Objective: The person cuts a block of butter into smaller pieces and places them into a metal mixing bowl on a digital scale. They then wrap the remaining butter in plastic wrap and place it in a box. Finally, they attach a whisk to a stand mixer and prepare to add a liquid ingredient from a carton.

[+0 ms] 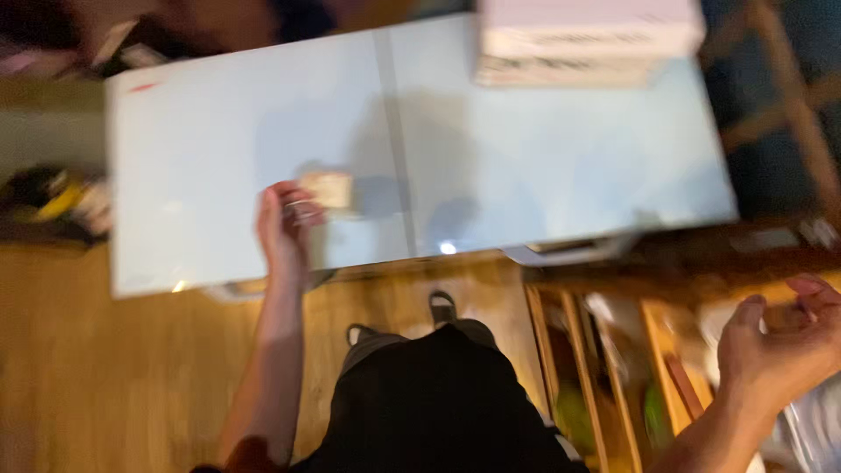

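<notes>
Two hands, left hand [282, 229] pinching small tan block [328, 189], wooden crate [604, 368] of blurred items

The left hand [282, 229] reaches forward on an almost straight arm, its fingers curled in a pinch. The right hand [780, 342] hangs lower and nearer the body, forearm bent, fingers loosely curled and half open.

- The left hand [282, 229] held a small block [328, 189] over the table [543, 175].
- Stacked boxes [585, 39] sat on the table's far right.
- The right hand [780, 346] hovered over a compartmented tray [604, 368], near right of the table.
</notes>
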